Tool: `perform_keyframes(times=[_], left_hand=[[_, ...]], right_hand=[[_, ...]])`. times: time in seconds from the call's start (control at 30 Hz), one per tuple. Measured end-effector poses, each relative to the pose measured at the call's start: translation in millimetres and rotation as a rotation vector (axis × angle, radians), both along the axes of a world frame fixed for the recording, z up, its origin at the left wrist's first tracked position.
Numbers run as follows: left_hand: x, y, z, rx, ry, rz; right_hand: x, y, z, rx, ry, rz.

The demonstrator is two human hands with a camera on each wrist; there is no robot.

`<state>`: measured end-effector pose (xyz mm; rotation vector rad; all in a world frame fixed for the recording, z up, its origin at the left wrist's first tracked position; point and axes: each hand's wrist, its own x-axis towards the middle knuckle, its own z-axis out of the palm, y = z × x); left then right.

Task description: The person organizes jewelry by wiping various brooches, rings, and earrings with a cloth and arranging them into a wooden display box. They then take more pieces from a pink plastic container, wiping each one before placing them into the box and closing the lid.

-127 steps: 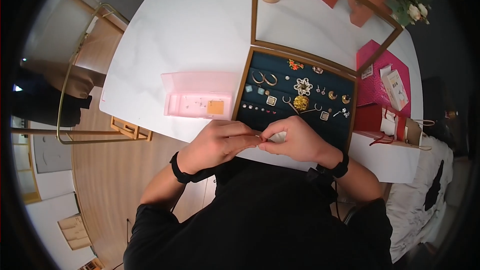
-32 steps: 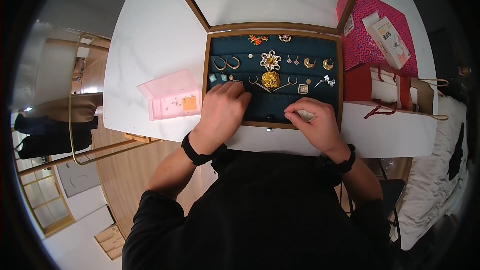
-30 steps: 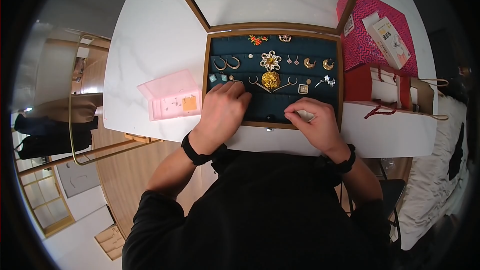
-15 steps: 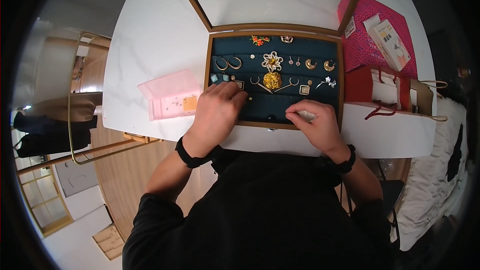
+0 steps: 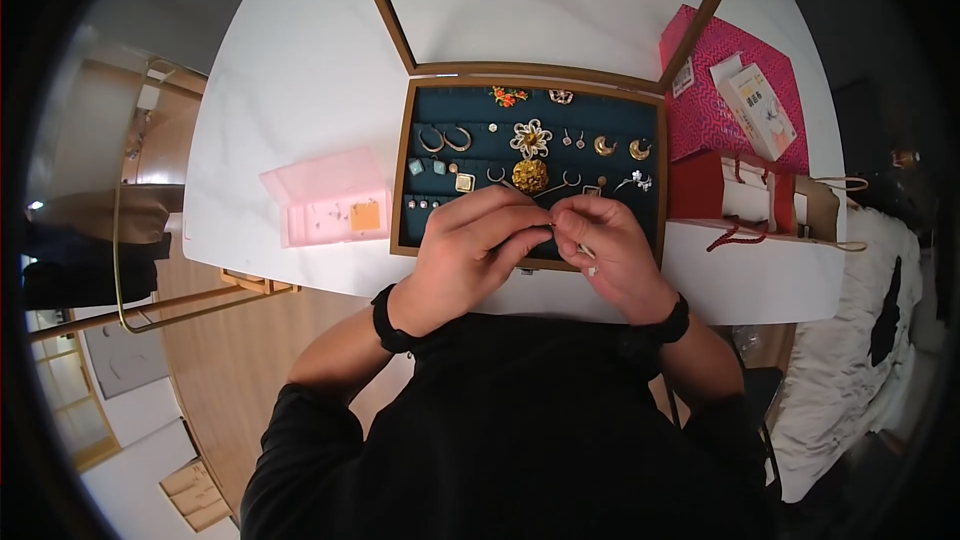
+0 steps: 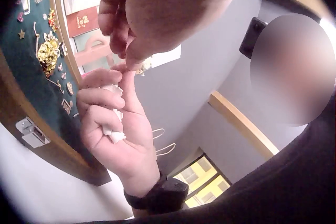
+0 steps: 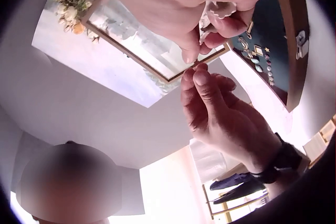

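Note:
My left hand [image 5: 465, 260] and right hand [image 5: 620, 260] meet fingertip to fingertip over the front edge of a wooden jewellery box [image 5: 404, 170]. Thumb and forefinger of each pinch together at a tiny item, almost wholly hidden; I cannot tell its kind. Curled fingers of the right hand also grip a crumpled white tissue [image 6: 116, 136] against the palm. Behind the hands, dark green padded rows bear a gold brooch [image 5: 530, 176], a silver flower brooch [image 5: 530, 138], hoop earrings [image 5: 457, 139] and small studs [image 5: 423, 205]. One gold star stud [image 7: 267, 49] sits in the front row.
The box's glass lid [image 5: 540, 70] stands raised at the back. On the left lies an open pink case [image 5: 335, 238] with tiny pieces inside. To the right are a pink patterned bag [image 5: 690, 125], a small white carton [image 5: 758, 110] and a red paper bag [image 5: 697, 190].
My left hand has left the box's front left row, uncovering studs there, and come right to meet the right hand's fingertips. The star stud came into sight half a second ago.

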<state>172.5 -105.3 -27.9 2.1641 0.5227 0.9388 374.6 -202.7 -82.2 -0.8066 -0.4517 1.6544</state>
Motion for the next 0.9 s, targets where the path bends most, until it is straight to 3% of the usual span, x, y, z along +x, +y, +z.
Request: perform_keyframes(times=[0.2, 0.3, 0.37, 0.5, 0.67, 0.9], left_hand=[[0.2, 1.7, -8.3, -0.012, -0.001, -0.019], [-2.4, 2.4, -6.2, -0.097, 0.068, -0.014], [-3.4, 1.9, -3.3, -0.342, 0.096, -0.003], [-4.9, 4.8, -4.3, -0.381, 0.073, -0.018], [-8.0, 4.6, -6.0, -0.067, 0.039, -0.017], [-10.0, 5.8, -10.2, 0.093, 0.060, -0.012]], right_hand=[[-8.7, -0.8, 0.6, -0.041, 0.033, 0.020], [-11.4, -0.3, 6.3, -0.059, -0.039, -0.002], [-12.2, -0.1, 10.7, -0.052, -0.077, -0.007], [-13.4, 1.1, 15.2, -0.057, -0.190, -0.010], [-14.1, 2.8, 11.4, -0.026, -0.203, -0.021], [-15.5, 3.7, 11.4, -0.018, -0.178, -0.004]])
